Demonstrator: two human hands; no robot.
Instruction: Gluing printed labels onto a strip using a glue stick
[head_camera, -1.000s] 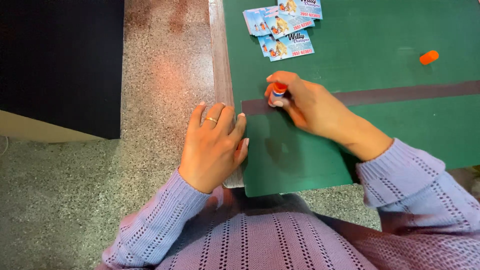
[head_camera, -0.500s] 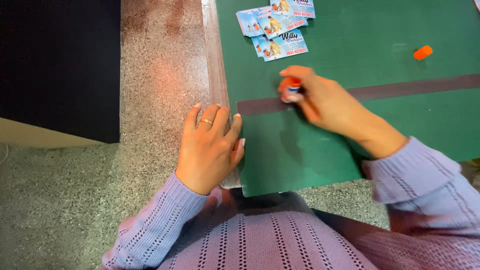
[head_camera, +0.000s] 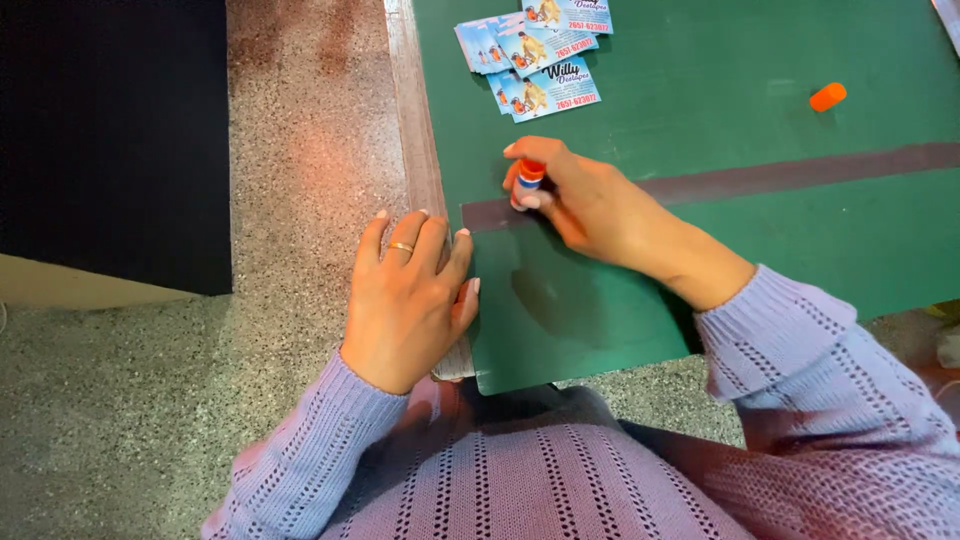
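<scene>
Your right hand (head_camera: 590, 205) is curled almost shut around a small glue stick (head_camera: 528, 180): thumb and fingers wrap its body, and only the orange top and a bit of the blue and white barrel show between them. The stick stands roughly upright, its lower end down on the green worktop (head_camera: 760, 250) at the left end of a dark strip (head_camera: 780, 178) that runs across the worktop from near the left edge to the right side. Your right wrist lies low over the green surface, and the forearm comes in from the lower right in a lilac knitted sleeve (head_camera: 800, 340).

Your left hand (head_camera: 410, 300) holds nothing. It lies flat and open, palm down, fingers together and pointing away from you, with a ring (head_camera: 401, 247) on one finger. It rests on the grey left edge (head_camera: 420, 160) of the worktop, thumb side touching the green surface just below the strip's left end. The two hands are near each other but not touching.

Further up the worktop, well apart from both hands, a small fan of printed cards (head_camera: 535, 50) lies overlapping. An orange cap (head_camera: 827, 97) lies alone on the green surface to the right, above the strip and well away from the glue stick. Beyond the worktop's left edge you can see the speckled floor (head_camera: 150, 400)
</scene>
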